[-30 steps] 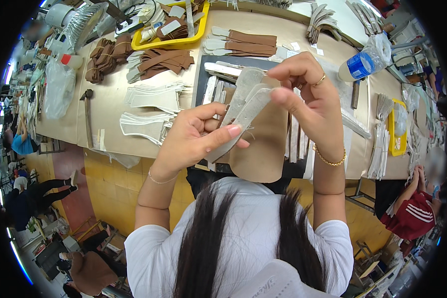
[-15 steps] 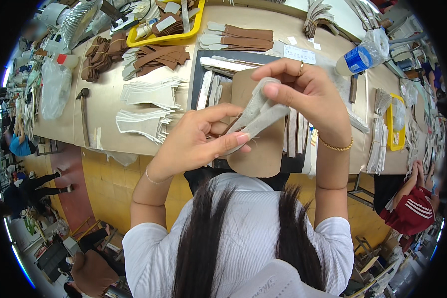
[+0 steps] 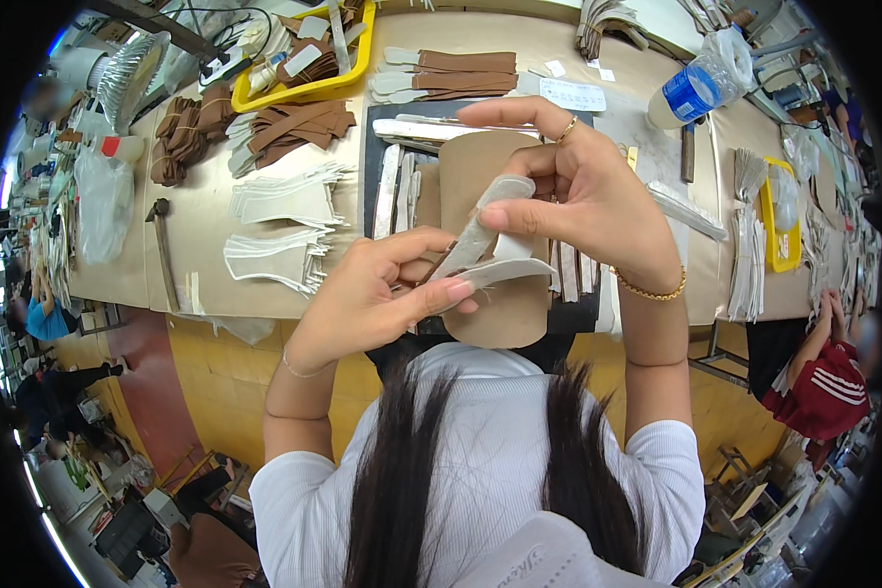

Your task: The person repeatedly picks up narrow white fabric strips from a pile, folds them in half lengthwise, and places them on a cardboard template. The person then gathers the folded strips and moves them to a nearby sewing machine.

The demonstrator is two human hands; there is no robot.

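Above a tan rounded board [image 3: 475,162], both my hands hold a narrow grey-white strip [image 3: 472,242] with a thin brown edge on its lower left part. My left hand [image 3: 372,294] pinches the lower end between thumb and fingers. The upper tip is gripped by the thumb and bent fingers of my right hand [image 3: 598,196], while its index finger points out to the left. A pale lower flap [image 3: 512,271] spreads away from the upper one, with a white piece visible between them. Whether these are layers of one strip or separate strips, I cannot tell.
White-and-brown strips [image 3: 387,196] surround the board on a black base [image 3: 373,162]. To the left lie fanned cream pieces [image 3: 284,201], brown strips [image 3: 304,127] and a hammer [image 3: 163,245]. A yellow tray [image 3: 353,73] stands behind; a blue-labelled bottle [image 3: 686,96] lies at right.
My right hand has come down and left with the upper tip, its index finger straighter. The gap between the flaps is wider. The whole view has shifted slightly.
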